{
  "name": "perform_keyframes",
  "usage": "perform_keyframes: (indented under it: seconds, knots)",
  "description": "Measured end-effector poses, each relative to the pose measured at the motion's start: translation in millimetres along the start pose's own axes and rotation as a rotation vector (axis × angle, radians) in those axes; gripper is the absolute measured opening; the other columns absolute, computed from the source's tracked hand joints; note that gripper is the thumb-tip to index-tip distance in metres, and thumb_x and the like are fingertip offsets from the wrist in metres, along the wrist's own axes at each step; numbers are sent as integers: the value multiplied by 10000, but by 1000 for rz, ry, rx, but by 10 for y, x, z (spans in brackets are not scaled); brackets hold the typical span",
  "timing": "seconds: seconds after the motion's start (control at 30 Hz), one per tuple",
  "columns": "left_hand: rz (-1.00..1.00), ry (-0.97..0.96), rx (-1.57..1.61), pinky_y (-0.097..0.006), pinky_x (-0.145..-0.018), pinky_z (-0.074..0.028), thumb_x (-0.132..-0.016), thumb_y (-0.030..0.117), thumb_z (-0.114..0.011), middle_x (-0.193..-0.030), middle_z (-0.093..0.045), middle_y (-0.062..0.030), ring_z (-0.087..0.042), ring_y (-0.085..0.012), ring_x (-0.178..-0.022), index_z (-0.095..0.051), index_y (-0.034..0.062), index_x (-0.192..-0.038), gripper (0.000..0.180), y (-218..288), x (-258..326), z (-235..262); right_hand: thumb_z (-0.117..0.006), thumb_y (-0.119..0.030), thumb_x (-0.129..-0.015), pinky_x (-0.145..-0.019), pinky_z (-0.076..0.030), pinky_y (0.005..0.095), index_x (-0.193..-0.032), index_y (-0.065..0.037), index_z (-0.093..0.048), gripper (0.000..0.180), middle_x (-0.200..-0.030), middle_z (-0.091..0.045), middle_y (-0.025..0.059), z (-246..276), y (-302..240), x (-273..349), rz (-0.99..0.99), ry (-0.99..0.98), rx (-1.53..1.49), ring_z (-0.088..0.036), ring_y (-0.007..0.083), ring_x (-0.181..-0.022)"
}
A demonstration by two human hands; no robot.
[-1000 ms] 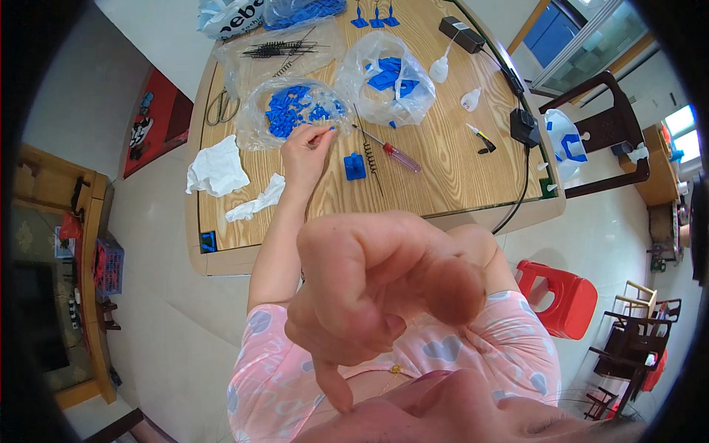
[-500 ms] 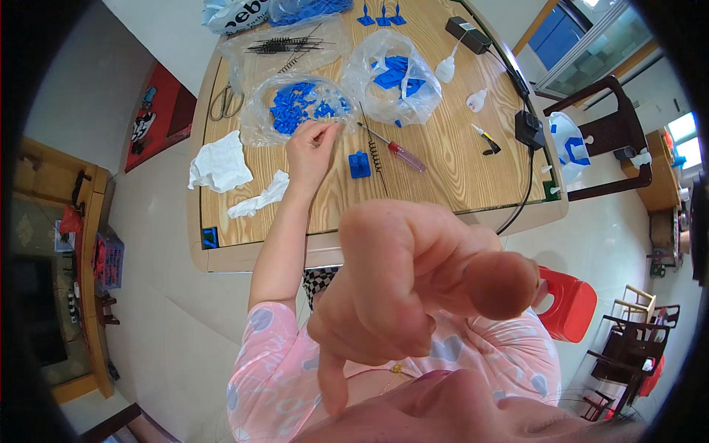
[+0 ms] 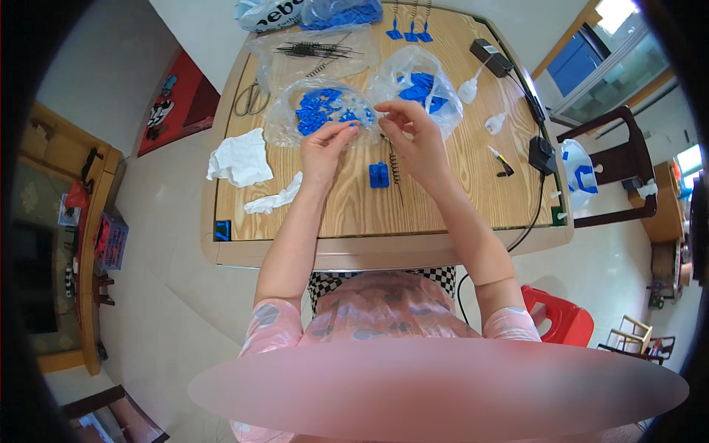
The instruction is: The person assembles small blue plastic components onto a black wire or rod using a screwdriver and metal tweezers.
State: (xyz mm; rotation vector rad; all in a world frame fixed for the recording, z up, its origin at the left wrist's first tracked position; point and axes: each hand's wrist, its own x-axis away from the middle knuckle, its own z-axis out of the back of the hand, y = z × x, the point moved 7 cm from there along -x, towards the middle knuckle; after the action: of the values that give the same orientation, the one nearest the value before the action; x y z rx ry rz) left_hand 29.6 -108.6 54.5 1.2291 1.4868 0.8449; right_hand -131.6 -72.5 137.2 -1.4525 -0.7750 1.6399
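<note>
Raised close to the camera half a second ago, the bare right hand [image 3: 419, 144] has come down over the wood-grain table [image 3: 487, 184], beside the bare left hand [image 3: 327, 151]. Left thumb and fingertips pinch a tiny blue plastic piece [image 3: 356, 124] at the near edge of a clear plastic bag [image 3: 279, 125] of similar bits. Right fingers curl with the thumb apart; whether they hold anything, I cannot tell. So slight a pinch could let the piece drop among its lookalikes. A low right wrist might nudge the black coiled wire [image 3: 395, 170] lying underneath.
</note>
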Motion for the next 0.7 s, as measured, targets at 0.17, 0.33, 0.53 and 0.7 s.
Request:
perform_keyframes:
  seconds: [0.17,0.33,0.53,0.7]
  knots:
    - [2,-8,34,-213,-672,-434,-823,7,-637,-845,-646,-34,-550,-82,-736,-696,4,-921,115,-30,41,15,-584,-86,-851,-731,-465,361,-1013,-72,-669,183,-918,-583,121,-220,7,55,129,-122,350,-582,294,-860]
    - [0,-6,40,-189,-672,-450,-786,-28,-674,-849,-622,-29,-571,-81,-756,-691,-24,-906,121,-65,29,34,-589,-81,-838,-736,-467,373,-1005,-66,-670,186,-917,-587,120,-280,-10,88,161,-133,390,-581,297,-863]
    - [-74,-18,-69,-181,-640,-427,-787,-13,-681,-833,-628,-25,-554,-69,-738,-692,-20,-901,115,-73,23,42,-594,-87,-830,-750,-457,388,-993,-63,-672,183,-895,-588,117,-281,26,91,197,-144,424,-571,308,-858]
    - [-128,-32,-162,-184,-644,-432,-792,-9,-672,-822,-632,-31,-555,-73,-743,-690,-21,-885,96,-89,22,-14,-599,-84,-821,-749,-451,399,-1002,-55,-663,194,-880,-583,128,-257,85,98,233,-169,454,-563,317,-839]
